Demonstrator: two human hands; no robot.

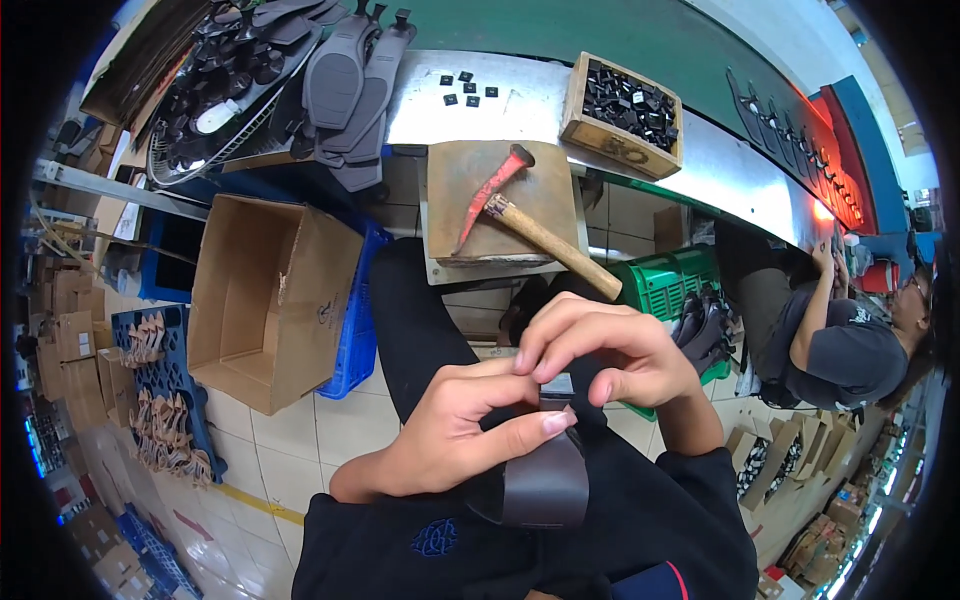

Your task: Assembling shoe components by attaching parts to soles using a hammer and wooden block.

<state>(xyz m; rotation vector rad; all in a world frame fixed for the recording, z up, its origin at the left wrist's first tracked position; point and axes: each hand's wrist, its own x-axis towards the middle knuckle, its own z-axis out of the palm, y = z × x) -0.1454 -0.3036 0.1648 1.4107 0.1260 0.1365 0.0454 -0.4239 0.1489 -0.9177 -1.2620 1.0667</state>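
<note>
My left hand point(462, 425) grips a dark brown shoe point(546, 484) upside down above my lap, its wide strap hanging below and its heel point(556, 394) pointing up. Thumb and fingers wrap round the heel. Over the heel's end, my right hand point(615, 355) is curled with its fingertips at the edge and its thumb standing apart; whether a small piece sits under those fingertips is hidden. Beyond my hands lies a hammer point(545, 240) with a red head and wooden handle, resting on a brown block point(455, 170).
Several small black square pieces point(471, 88) lie on the metal bench point(420, 115), beside a wooden box point(625, 152) of similar pieces. Grey shoes point(345, 90) hang over its edge. A cardboard box point(235, 320) stands left, a green crate point(650, 280) right. Another person point(840, 330) works at far right.
</note>
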